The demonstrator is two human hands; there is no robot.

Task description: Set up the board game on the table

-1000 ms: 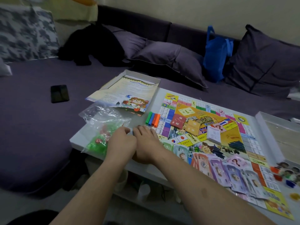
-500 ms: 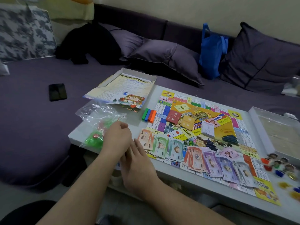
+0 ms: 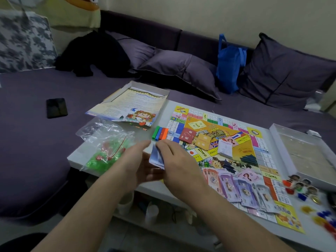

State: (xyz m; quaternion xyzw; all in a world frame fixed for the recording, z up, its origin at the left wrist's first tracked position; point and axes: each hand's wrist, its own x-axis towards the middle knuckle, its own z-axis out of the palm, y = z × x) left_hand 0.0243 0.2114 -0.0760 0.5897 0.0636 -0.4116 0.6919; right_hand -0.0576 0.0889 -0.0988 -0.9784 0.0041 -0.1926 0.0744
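The colourful game board (image 3: pixel 236 142) lies flat on the white table (image 3: pixel 78 158). My left hand (image 3: pixel 136 160) and my right hand (image 3: pixel 176 160) meet over the board's near-left corner and hold a small stack of bluish play money (image 3: pixel 157 158) between them. My right fingers curl over its top edge, and my left hand cradles it from the left. More play money (image 3: pixel 241 188) is fanned along the board's near edge. Red (image 3: pixel 188 135), orange (image 3: pixel 203 142) and white (image 3: pixel 225 148) card decks sit on the board's middle.
A clear plastic bag of green and red pieces (image 3: pixel 107 148) lies left of my hands. Coloured sticks (image 3: pixel 160 133) and a box half holding the rule sheet (image 3: pixel 134 106) lie behind it. The other box half (image 3: pixel 305 155) and pawns (image 3: pixel 298 184) are at right. A phone (image 3: pixel 56 107) lies on the sofa.
My hands lay together at the table edge, then the right drew back. Now both are raised and hold a stack of bills. The orange and green bills at the fan's left end are out of sight.
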